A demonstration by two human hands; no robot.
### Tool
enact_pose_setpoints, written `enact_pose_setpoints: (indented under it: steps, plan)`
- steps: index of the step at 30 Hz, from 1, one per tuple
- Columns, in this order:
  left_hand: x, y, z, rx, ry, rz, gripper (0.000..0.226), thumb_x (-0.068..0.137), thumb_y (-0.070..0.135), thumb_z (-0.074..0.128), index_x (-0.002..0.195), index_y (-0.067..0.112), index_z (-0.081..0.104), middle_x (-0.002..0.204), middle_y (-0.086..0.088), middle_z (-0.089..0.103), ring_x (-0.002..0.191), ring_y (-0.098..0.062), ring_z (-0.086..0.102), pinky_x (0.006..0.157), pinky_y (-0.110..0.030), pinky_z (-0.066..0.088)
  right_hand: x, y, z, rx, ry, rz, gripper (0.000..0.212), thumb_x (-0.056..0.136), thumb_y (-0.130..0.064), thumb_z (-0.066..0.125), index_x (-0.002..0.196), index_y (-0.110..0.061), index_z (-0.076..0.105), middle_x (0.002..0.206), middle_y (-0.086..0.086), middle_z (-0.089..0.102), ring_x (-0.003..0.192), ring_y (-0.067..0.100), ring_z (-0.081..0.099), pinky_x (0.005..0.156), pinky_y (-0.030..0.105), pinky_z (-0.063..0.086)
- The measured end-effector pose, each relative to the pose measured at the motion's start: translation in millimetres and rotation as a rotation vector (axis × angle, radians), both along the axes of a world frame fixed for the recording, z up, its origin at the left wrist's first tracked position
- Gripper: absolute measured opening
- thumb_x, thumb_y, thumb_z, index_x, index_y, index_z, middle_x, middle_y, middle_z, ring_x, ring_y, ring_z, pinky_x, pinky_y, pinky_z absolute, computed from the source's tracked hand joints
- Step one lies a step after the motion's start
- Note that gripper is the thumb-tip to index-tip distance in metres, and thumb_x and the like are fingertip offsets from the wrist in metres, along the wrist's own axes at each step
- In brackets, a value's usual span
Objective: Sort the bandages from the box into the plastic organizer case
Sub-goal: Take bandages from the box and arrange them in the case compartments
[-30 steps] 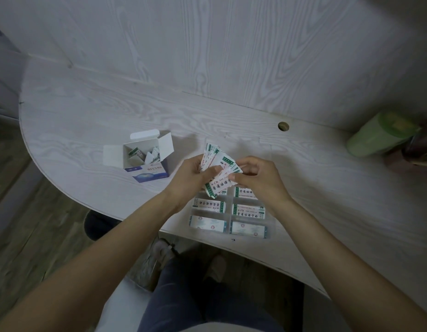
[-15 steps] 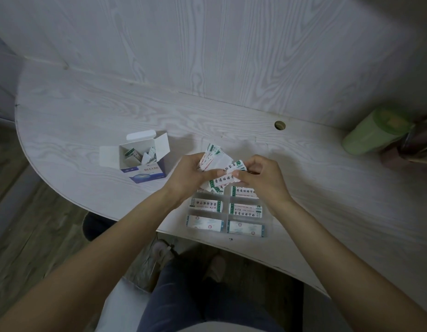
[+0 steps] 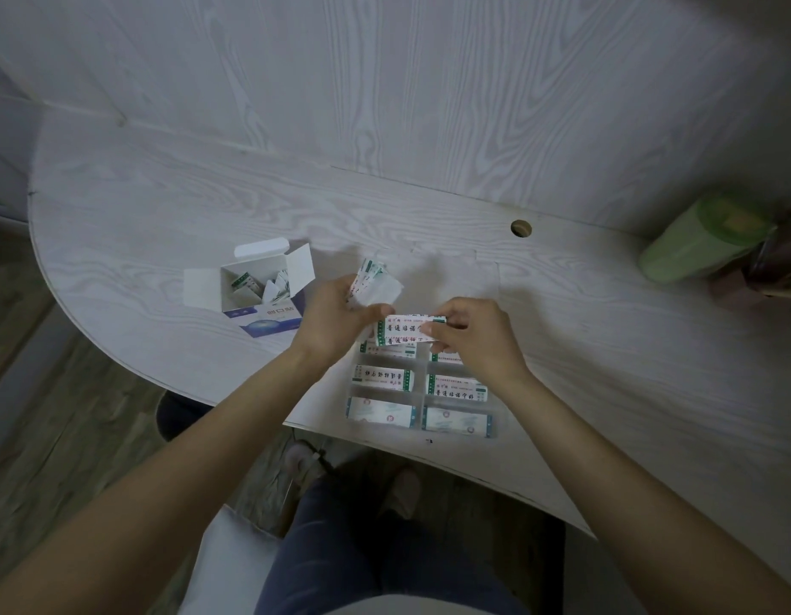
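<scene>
My left hand (image 3: 336, 321) grips a fanned bunch of wrapped bandages (image 3: 375, 284) above the table. My right hand (image 3: 473, 339) pinches the right end of one white bandage with green and red print (image 3: 404, 330), held level between both hands just over the clear plastic organizer case (image 3: 422, 395). The case lies near the table's front edge, and its compartments hold bandages in two columns. The open white and blue bandage box (image 3: 262, 295) stands to the left with a few bandages inside.
A green cylindrical container (image 3: 699, 239) lies at the far right beside some dark clutter. A round cable hole (image 3: 521, 227) is in the tabletop behind the hands. The wall panel rises right behind the table. My legs and the floor show below the curved table edge.
My right hand has drawn one bandage out of the fan to the right and turned it level. The bunch in my left hand stayed put.
</scene>
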State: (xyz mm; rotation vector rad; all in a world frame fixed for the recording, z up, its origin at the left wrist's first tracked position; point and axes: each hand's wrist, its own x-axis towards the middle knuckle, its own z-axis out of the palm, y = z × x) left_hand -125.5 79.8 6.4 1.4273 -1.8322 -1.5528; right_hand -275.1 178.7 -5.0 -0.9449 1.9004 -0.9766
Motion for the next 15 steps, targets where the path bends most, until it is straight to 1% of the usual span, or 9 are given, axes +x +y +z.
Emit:
enact_pose_setpoints:
  steps: [1, 2, 3, 6, 8, 10, 11, 12, 15]
  plan:
    - [2.0, -1.1, 0.0, -0.010, -0.009, 0.025, 0.027, 0.083, 0.007, 0.069, 0.109, 0.005, 0.061, 0.096, -0.005, 0.068, 0.071, -0.010, 0.066, 0.059, -0.014, 0.050, -1.0, -0.9, -2.9, 0.013, 0.015, -0.014, 0.007, 0.083, -0.013, 0.072, 0.082, -0.013, 0.065, 0.076, 0.003, 0.070, 0.055, 0.006, 0.065, 0.067, 0.027, 0.056]
    - [4.6, -2.5, -0.4, -0.027, -0.035, 0.043, 0.023, 0.085, 0.007, 0.066, 0.107, 0.008, 0.060, 0.090, -0.004, 0.067, 0.061, -0.008, 0.066, 0.053, -0.014, 0.050, -2.5, -2.0, -6.5, 0.032, 0.018, -0.031, 0.008, 0.083, -0.012, 0.071, 0.082, -0.013, 0.063, 0.078, 0.003, 0.069, 0.055, 0.007, 0.065, 0.065, 0.025, 0.055]
    - [7.5, -4.1, -1.1, -0.058, -0.076, 0.045, 0.022, 0.087, 0.008, 0.064, 0.108, 0.010, 0.058, 0.087, -0.002, 0.067, 0.057, -0.007, 0.065, 0.052, -0.015, 0.051, -3.6, -3.4, -10.5, 0.054, 0.005, -0.048, 0.010, 0.084, -0.012, 0.071, 0.082, -0.014, 0.061, 0.081, 0.006, 0.069, 0.056, 0.008, 0.065, 0.063, 0.022, 0.054]
    - [16.2, -7.7, -5.6, -0.167, -0.193, -0.044, 0.021, 0.093, 0.011, 0.053, 0.114, 0.012, 0.052, 0.092, 0.000, 0.068, 0.059, -0.011, 0.065, 0.059, -0.017, 0.051, -2.9, -6.2, -25.6, 0.110, -0.021, -0.071, 0.013, 0.085, -0.012, 0.070, 0.084, -0.015, 0.058, 0.092, 0.013, 0.069, 0.060, 0.010, 0.065, 0.060, 0.019, 0.051]
    - [18.1, -7.4, -8.5, -0.214, -0.241, -0.108, 0.020, 0.096, 0.008, 0.047, 0.116, 0.009, 0.048, 0.098, -0.001, 0.067, 0.058, -0.012, 0.062, 0.053, -0.010, 0.045, 1.9, -7.6, -34.0, 0.135, 0.026, -0.058, 0.011, 0.084, -0.014, 0.071, 0.089, -0.015, 0.060, 0.096, 0.010, 0.067, 0.069, 0.013, 0.066, 0.062, 0.019, 0.049]
    - [19.3, -6.0, -10.2, -0.239, -0.261, -0.120, 0.021, 0.096, 0.005, 0.043, 0.117, 0.004, 0.047, 0.099, -0.003, 0.066, 0.057, -0.008, 0.057, 0.049, -0.007, 0.042, 10.0, -10.0, -39.5, 0.144, 0.071, -0.034, 0.013, 0.084, -0.016, 0.071, 0.096, -0.017, 0.066, 0.097, 0.007, 0.062, 0.084, 0.020, 0.064, 0.072, 0.025, 0.050]
    - [19.6, -5.6, -10.6, -0.240, -0.253, -0.107, 0.022, 0.096, 0.003, 0.043, 0.117, 0.003, 0.047, 0.099, -0.004, 0.066, 0.057, -0.007, 0.054, 0.049, -0.006, 0.041, 13.7, -11.8, -41.3, 0.144, 0.100, -0.017, 0.016, 0.085, -0.016, 0.070, 0.100, -0.018, 0.068, 0.097, 0.007, 0.062, 0.088, 0.021, 0.063, 0.077, 0.028, 0.050]
    - [20.2, -5.0, -11.0, -0.236, -0.242, -0.090, 0.022, 0.096, 0.003, 0.042, 0.117, 0.003, 0.046, 0.098, -0.005, 0.067, 0.057, -0.006, 0.053, 0.050, -0.005, 0.041, 17.0, -13.8, -42.9, 0.149, 0.144, -0.002, 0.018, 0.086, -0.017, 0.070, 0.103, -0.018, 0.069, 0.099, 0.008, 0.063, 0.088, 0.020, 0.062, 0.079, 0.028, 0.049]
    - [21.9, -4.0, -13.4, -0.234, -0.229, -0.063, 0.022, 0.095, 0.002, 0.041, 0.116, 0.004, 0.046, 0.096, -0.002, 0.067, 0.057, -0.006, 0.052, 0.049, -0.004, 0.040, 24.7, -19.2, -42.8, 0.182, 0.296, 0.046, 0.020, 0.089, -0.021, 0.065, 0.109, -0.021, 0.069, 0.102, 0.006, 0.068, 0.086, 0.017, 0.060, 0.076, 0.029, 0.048]
